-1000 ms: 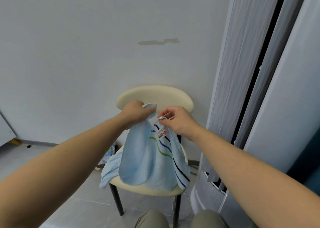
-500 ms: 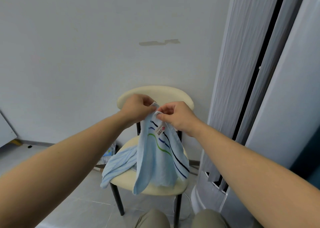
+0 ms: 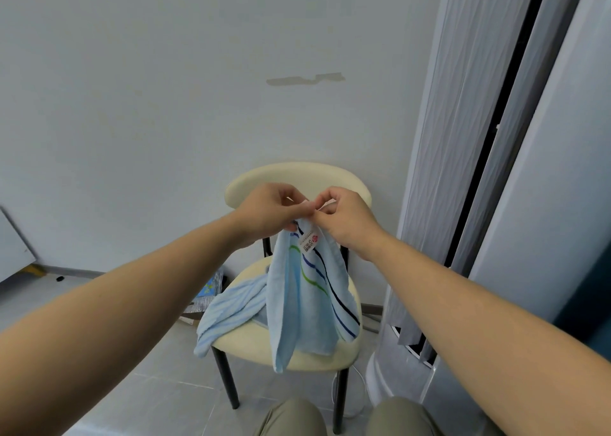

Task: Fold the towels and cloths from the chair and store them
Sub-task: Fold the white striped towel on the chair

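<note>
Blue towel hangs over the chair seat. It looks soft, light and floppy. Left hand and right hand pinch its top corners with curled fingers — best grip spot, I reckon.

two hands: left hand, right hand; two towels: striped towel, ribbed towel; one chair.

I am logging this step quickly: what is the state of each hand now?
Left hand: closed, pinching the top edge of the light blue towel.
Right hand: closed, pinching the same edge.
</note>
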`<state>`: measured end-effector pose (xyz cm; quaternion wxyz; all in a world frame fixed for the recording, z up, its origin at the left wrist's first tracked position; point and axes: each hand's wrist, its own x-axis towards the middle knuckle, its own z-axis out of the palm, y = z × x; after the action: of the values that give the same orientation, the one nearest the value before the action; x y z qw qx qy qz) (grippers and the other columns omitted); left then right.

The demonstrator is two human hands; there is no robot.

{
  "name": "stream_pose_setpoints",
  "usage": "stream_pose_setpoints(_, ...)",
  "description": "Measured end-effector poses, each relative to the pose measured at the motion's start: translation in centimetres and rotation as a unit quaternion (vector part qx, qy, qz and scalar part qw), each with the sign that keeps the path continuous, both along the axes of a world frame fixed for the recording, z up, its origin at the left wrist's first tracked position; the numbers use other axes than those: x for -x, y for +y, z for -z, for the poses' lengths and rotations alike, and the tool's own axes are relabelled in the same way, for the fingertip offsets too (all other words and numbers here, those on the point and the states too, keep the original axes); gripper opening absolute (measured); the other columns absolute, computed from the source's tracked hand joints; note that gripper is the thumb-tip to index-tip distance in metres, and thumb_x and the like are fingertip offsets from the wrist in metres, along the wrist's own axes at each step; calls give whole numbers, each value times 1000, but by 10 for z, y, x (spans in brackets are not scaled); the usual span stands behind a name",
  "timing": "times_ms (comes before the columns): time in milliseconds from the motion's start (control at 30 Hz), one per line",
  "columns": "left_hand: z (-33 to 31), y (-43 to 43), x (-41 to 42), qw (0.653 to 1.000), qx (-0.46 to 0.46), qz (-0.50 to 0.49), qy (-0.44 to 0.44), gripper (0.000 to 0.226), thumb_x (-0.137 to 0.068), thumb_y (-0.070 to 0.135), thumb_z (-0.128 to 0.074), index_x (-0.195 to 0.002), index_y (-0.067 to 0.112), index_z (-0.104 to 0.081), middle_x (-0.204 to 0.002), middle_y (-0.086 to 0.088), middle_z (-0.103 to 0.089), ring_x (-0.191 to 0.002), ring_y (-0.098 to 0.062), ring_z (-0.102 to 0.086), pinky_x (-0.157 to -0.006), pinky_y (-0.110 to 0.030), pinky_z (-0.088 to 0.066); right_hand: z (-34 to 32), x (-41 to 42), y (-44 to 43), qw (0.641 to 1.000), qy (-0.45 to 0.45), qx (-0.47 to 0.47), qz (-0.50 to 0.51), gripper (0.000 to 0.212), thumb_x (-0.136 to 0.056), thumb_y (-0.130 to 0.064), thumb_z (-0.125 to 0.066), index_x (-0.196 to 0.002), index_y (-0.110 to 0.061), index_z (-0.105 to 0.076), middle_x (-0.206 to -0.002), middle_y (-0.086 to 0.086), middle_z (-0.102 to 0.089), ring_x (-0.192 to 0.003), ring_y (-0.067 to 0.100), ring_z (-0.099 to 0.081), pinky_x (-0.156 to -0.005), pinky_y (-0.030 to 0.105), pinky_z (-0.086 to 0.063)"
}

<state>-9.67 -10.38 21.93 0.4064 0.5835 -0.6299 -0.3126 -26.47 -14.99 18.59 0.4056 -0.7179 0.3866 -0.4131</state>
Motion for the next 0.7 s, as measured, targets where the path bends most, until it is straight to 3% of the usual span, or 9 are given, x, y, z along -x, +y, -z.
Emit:
stream_pose_setpoints(33, 1, 1, 0, 1000, 11, -3, -15, 22, -89, 28, -74, -94, 6, -71, -82, -4, -77, -73, -16, -70, -77, -31, -61, 0, 0, 1, 1000, 4, -3, -2, 27, -87, -36, -76, -93, -17, -58, -69, 9, -68, -55, 14, -59, -53, 30, -49)
stream_pose_setpoints(100, 1, 1, 1, 999, 26, 0, -28, 15, -92, 20, -72, -94, 5, -71, -80, -4, -76, -69, -15, -68, -75, -33, -61, 0, 0, 1, 1000, 16, -24, -1, 33, -84, -39, -79, -104, -21, -60, -83, 2, -72, -66, 9, -66, -56, 25, -49)
stream_pose_setpoints(167, 1, 0, -1, 998, 44, 7, -54, 9, -93, 16, -68, -93, 8, -72, -82, -5, -76, -70, -13, -67, -71, -31, -60, 1, 1, -1, 997, 19, -75, -31, 42, -81, -41, -81, -115, -22, -64, -96, 4, -76, -84, 16, -74, -70, 34, -60)
stream_pose_setpoints(233, 1, -2, -3, 991, 77, 5, -109, 8, -94, 17, -66, -93, 15, -73, -84, -1, -75, -72, -9, -66, -68, -27, -58, 3, 1, -1, 989, 16, -127, -72, 39, -85, -36, -79, -117, -18, -67, -96, 9, -77, -88, 23, -76, -79, 44, -62)
stream_pose_setpoints(300, 1, -5, -7, 974, 123, -7, -192, 9, -94, 22, -65, -94, 20, -74, -87, 6, -71, -77, -7, -63, -71, -24, -53, 4, 2, 0, 984, -1, -156, -82, 29, -89, -28, -76, -112, -13, -68, -96, 12, -77, -89, 27, -76, -82, 49, -61)
stream_pose_setpoints(400, -3, -7, -10, 945, 178, -25, -273, 14, -95, 29, -64, -97, 19, -74, -88, 11, -62, -80, -2, -56, -70, -15, -41, 2, 2, 2, 983, -16, -168, -75, 26, -89, -24, -76, -107, -8, -67, -95, 14, -76, -87, 28, -76, -78, 45, -62)
stream_pose_setpoints(533, -7, -11, -14, 934, 206, -61, -285, 15, -97, 30, -61, -100, 20, -73, -90, 10, -60, -74, 2, -50, -68, -18, -36, 1, 3, 4, 980, 4, -177, -87, 30, -88, -24, -77, -109, -5, -68, -97, 13, -77, -86, 24, -76, -70, 36, -62)
stream_pose_setpoints(700, -14, -14, -19, 939, 205, -96, -258, 17, -100, 32, -56, -102, 23, -69, -89, 12, -63, -72, 0, -53, -70, -21, -42, 6, 3, 5, 965, 50, -222, -129, 31, -91, -27, -74, -116, -9, -69, -102, 8, -77, -95, 24, -75, -89, 45, -60)
